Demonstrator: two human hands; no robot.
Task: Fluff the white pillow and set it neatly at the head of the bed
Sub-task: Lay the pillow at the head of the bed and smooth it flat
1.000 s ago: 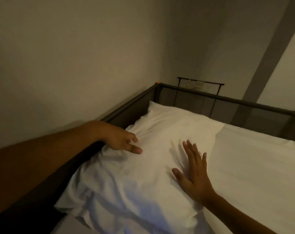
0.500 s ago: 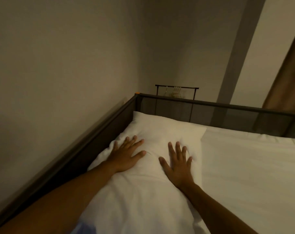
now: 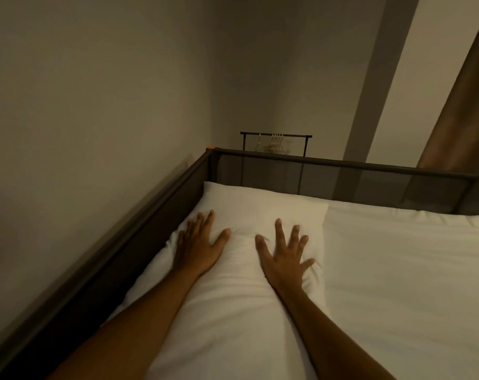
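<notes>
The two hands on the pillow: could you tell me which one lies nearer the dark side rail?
The left hand, beside the rail; the right hand lies toward the open sheet.

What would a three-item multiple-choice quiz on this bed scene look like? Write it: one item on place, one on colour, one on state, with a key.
1. Where does the white pillow lie?
A. In the bed's corner, along the dark bed frame
B. On the floor
C. Across the middle of the white sheet

2. What colour is the small cap on the frame's corner?
A. Blue
B. Orange
C. Green

3. How are the hands placed?
A. Clenched in fists
B. Lifted off the pillow
C. Flat on the pillow, fingers spread

Key:
1 A, the pillow sits against the rails where they meet.
2 B, the cap shows orange.
3 C, the left hand and right hand press palm-down on it.
</notes>
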